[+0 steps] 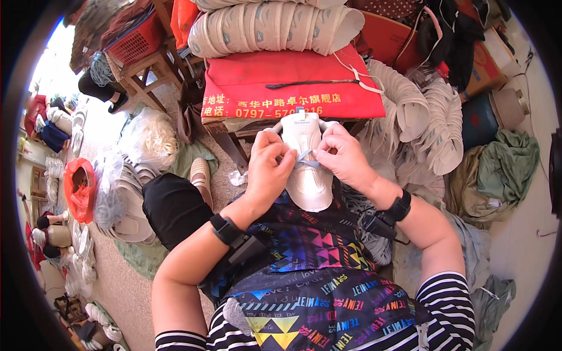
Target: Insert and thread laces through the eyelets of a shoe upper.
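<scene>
Both hands meet over a white shoe, which sits in front of the person's body near the front edge of the red-covered tabletop [234, 76], toe toward the person. The left hand [266, 165] and the right hand [349, 158] each have thumb and fingertips pinched together on a pale blue-grey lace [305, 157] that crosses the shoe [310, 190] between them. On the tabletop, nested pale shoe uppers [275, 30] lie in a long row, with a thin dark strip [310, 85] nearer the front.

The containers stand mostly to the left. A red plastic basket [137, 45] rests on a wooden stool [149, 67] and holds dark red cloth [124, 24], heaped above its rim. On the floor, a clear plastic bag [137, 131] contains a tangle of cream-coloured strips [159, 146] — loosely bundled, visible through the film. Farther left, an orange-red plastic bag [71, 186] gapes open; its contents are too unclear to name. Just beside it, more clear plastic [108, 196] lies against stacked pale shoe parts [133, 210]. At the upper right is an orange-brown cardboard box [485, 73] — I cannot tell what is inside.
</scene>
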`<state>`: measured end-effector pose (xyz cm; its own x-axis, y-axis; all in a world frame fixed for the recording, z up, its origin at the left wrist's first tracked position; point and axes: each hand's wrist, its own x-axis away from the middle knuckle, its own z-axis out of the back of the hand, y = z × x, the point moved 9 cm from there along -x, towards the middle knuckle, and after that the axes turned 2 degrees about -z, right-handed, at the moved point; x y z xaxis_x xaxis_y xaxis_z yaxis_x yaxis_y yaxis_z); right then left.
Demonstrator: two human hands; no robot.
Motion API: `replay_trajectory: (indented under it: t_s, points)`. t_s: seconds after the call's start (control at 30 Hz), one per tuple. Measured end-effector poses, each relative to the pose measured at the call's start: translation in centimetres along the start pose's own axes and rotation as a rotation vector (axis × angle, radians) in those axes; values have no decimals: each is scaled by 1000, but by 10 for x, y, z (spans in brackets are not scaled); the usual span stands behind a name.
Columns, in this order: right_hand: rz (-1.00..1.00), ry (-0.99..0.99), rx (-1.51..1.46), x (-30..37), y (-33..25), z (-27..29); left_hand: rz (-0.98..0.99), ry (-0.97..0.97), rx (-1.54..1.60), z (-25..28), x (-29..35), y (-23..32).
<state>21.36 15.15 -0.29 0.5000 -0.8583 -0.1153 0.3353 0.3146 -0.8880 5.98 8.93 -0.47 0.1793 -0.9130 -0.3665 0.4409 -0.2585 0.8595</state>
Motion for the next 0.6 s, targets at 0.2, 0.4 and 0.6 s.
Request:
replay_trajectory:
  t_s: [0.2, 0.4, 0.6]
  points:
    - [-138, -1, -272, 1, 2, -5, 194, -20, 289, 6, -4, 5]
    - [166, -66, -88, 14, -93, 9, -131, 10, 275, 51, -24, 101]
    - [-41, -301, -515, -2, -86, -20, -240, 218, 35, 54, -38, 86]
